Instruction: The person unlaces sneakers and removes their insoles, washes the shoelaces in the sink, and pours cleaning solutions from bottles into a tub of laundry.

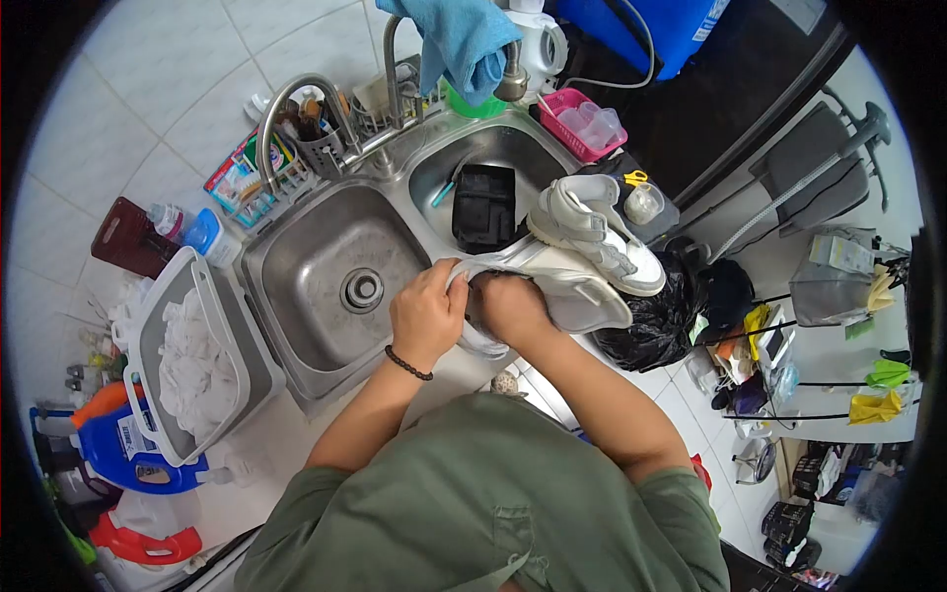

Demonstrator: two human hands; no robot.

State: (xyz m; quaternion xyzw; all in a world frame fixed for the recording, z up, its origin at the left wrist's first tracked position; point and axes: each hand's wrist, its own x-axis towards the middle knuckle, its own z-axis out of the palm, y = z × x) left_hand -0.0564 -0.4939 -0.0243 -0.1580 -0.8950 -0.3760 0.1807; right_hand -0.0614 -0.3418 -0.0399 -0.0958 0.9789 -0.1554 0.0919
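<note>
A white shoe (592, 302) lies tilted across the front of the sink, its opening towards me. My left hand (427, 314), with a dark bead bracelet at the wrist, is closed on the rim of that opening. Inside the opening, my right hand (513, 308) is curled like a fist; its fingertips and anything in them are hidden. Just beyond the held shoe, a second white high-top sneaker (600, 232) sits on the right side of the sink. A black tray (484, 205) and a teal-handled brush (444, 193) are in the right basin.
The left basin (335, 286) has a drain strainer. Left of it, a grey-and-white tub (258, 380) holds white cloth. A curved faucet (296, 84) and a blue cloth (459, 49) rise behind. On the right are a pink basket (562, 104) and a black plastic bag (656, 316).
</note>
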